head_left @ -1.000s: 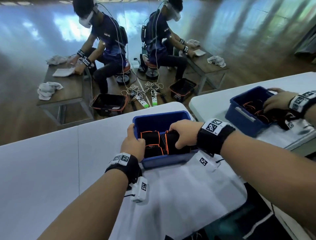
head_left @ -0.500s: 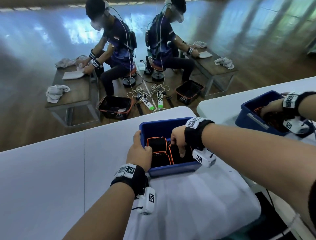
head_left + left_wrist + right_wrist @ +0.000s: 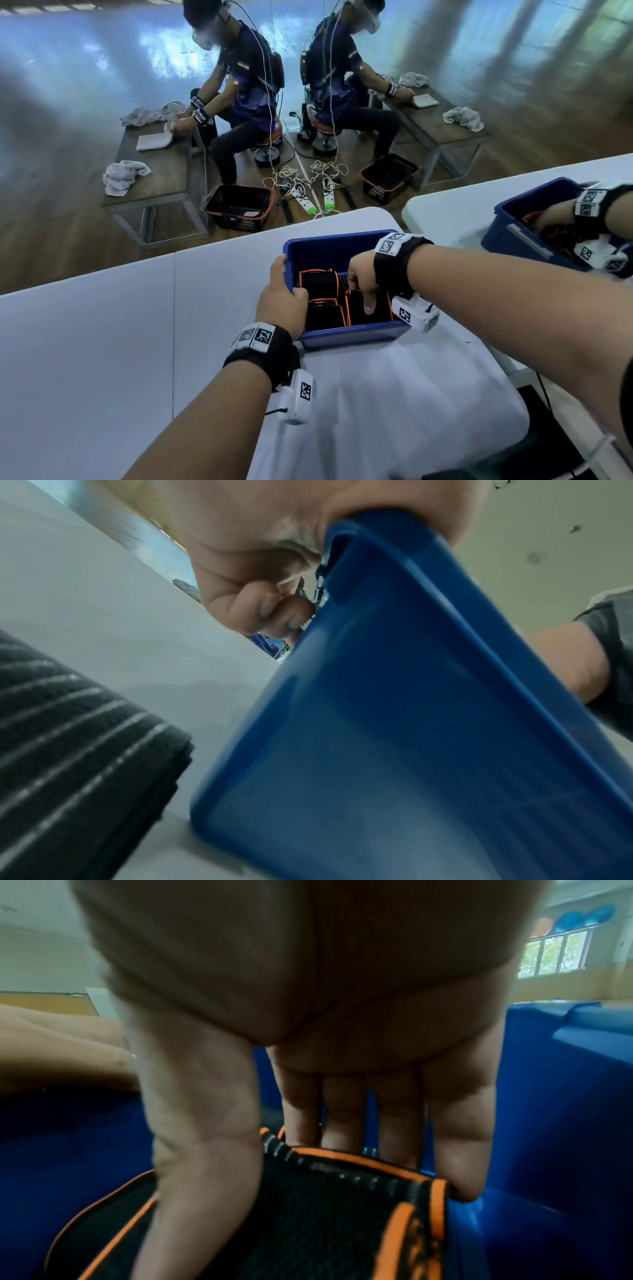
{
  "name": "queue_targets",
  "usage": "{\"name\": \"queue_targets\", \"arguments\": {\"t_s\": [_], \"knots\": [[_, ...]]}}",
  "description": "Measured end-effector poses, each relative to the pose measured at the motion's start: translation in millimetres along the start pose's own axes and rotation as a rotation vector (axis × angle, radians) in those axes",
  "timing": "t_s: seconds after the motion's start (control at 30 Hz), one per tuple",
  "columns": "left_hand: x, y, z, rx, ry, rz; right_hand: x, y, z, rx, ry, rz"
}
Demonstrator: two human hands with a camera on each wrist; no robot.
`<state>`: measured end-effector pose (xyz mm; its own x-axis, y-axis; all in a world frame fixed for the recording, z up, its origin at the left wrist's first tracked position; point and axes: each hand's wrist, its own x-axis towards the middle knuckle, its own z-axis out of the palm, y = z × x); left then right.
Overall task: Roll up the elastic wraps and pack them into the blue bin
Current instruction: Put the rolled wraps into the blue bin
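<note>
The blue bin (image 3: 356,337) stands on the white table and holds several rolled black wraps with orange edges (image 3: 318,282). My left hand (image 3: 282,301) grips the bin's left wall, fingers curled over the rim; in the left wrist view the left hand (image 3: 246,534) clasps the top edge of the bin (image 3: 411,723). My right hand (image 3: 359,277) reaches down into the bin. In the right wrist view my right hand (image 3: 274,1150) pinches a rolled wrap (image 3: 325,1218), thumb on its near face and the fingers (image 3: 455,1150) behind it. The bin's floor is hidden.
A white cloth (image 3: 376,411) covers the table in front of the bin. A mirror just behind the table shows a reflected bin (image 3: 513,236) at the right, a seated person at a wooden bench (image 3: 154,178) with towels, and a black basket (image 3: 239,205) on the floor.
My right hand has turned wrist-down and gone deeper into the bin onto the right-hand roll. My left hand has kept its hold on the bin's left wall.
</note>
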<state>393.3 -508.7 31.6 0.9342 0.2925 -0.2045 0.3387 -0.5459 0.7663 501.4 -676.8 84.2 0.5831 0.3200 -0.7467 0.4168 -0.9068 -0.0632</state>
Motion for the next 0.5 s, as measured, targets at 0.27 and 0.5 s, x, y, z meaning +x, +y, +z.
{"name": "queue_targets", "arguments": {"t_s": [0.27,0.5], "knots": [[-1,0,0,-0.012,0.004,-0.007,-11,4,-9,0.106,0.198,-0.012],[-4,2,-3,-0.024,-0.004,-0.006,-55,28,-13,0.299,0.487,0.01]]}}
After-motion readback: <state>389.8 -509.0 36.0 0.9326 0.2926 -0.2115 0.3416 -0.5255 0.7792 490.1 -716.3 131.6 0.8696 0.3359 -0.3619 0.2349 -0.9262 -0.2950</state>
